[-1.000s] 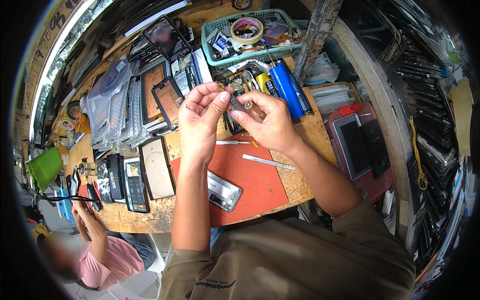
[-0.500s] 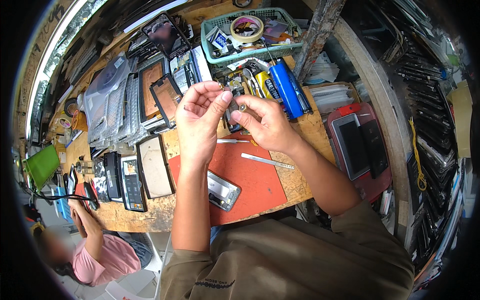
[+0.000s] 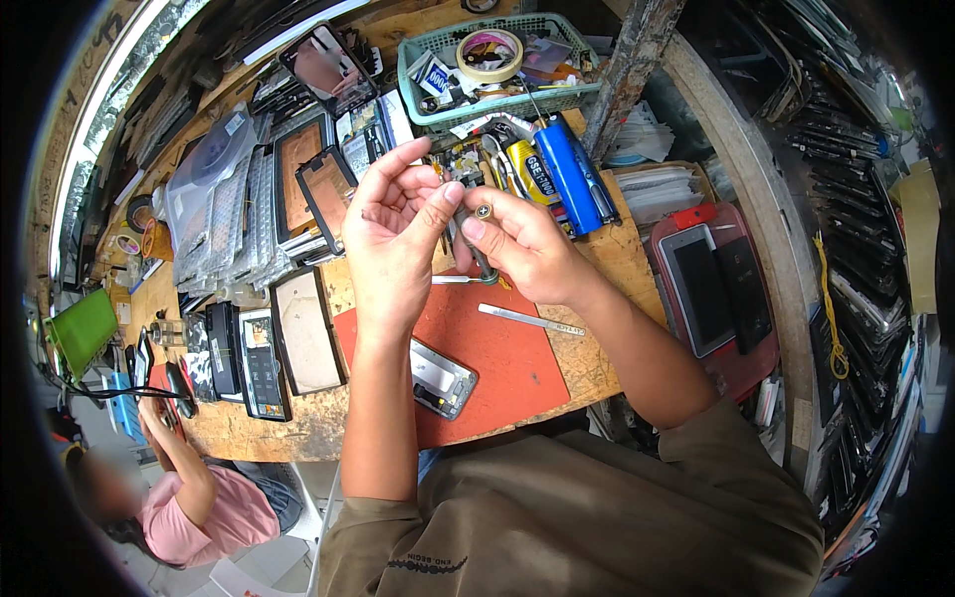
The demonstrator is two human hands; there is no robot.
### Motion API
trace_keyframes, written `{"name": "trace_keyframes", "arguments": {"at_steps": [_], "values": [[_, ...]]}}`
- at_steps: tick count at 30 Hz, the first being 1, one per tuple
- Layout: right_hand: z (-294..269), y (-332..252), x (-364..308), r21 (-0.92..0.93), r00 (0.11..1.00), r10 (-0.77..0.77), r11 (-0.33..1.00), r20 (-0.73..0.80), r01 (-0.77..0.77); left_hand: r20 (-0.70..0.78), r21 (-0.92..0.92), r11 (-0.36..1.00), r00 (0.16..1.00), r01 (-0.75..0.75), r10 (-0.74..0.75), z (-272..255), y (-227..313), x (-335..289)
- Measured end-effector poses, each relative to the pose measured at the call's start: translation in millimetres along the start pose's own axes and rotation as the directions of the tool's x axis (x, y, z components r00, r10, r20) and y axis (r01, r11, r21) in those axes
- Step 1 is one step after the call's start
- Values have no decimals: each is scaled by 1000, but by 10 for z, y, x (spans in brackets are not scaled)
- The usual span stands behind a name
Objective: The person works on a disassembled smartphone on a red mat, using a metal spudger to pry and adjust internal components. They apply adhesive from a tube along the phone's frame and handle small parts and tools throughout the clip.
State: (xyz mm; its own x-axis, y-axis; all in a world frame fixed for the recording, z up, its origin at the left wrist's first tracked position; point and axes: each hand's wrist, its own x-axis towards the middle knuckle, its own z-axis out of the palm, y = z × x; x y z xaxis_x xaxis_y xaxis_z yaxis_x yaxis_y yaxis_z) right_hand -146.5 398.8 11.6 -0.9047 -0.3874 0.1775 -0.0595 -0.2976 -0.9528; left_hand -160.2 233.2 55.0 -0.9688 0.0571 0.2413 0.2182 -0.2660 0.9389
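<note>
My right hand [image 3: 532,244] is closed round a slim dark screwdriver [image 3: 484,212] with a round brass-coloured cap facing up. My left hand [image 3: 393,219] is raised beside it, thumb and forefinger curled together near a tiny gold-coloured piece [image 3: 439,171]; its other fingers are loosely bent. What the left fingertips hold is too small to name. Both hands are above the red mat [image 3: 507,368], fingertips nearly meeting. On the mat below lie a silver phone housing [image 3: 443,380], a flat metal pry blade [image 3: 532,318] and a slim metal tool [image 3: 453,280].
Behind the hands stand a green basket [image 3: 418,114] with tape and bits, a blue cylinder [image 3: 569,179] and a yellow tube [image 3: 532,171]. Phone frames and bagged screens [image 3: 214,214] fill the left. A red tray [image 3: 662,259] holds tablets. A co-worker in pink [image 3: 209,512] sits lower left.
My left fingers have spread a little, the forefinger lifting. The screwdriver has tilted in my right hand, so its lower part shows beneath the fingers. The co-worker's arms have shifted slightly.
</note>
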Motion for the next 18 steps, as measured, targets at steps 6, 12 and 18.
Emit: {"name": "trace_keyframes", "arguments": {"at_steps": [6, 12, 18], "values": [[-32, 57, 29, -10, 998, -46, 999, 41, 47, 14, 58, 998, 1000, 16, -17, -13, 24, -1], [-17, 76, 19, -121, 995, -102, 987, 13, 103, 45, 83, 996, 999, -22, 19, -48, 42, 11], [-83, -36, 12, -280, 982, -184, 945, -31, 168, 60, 204, 975, 993, 88, -102, -275, 88, 117]]}}
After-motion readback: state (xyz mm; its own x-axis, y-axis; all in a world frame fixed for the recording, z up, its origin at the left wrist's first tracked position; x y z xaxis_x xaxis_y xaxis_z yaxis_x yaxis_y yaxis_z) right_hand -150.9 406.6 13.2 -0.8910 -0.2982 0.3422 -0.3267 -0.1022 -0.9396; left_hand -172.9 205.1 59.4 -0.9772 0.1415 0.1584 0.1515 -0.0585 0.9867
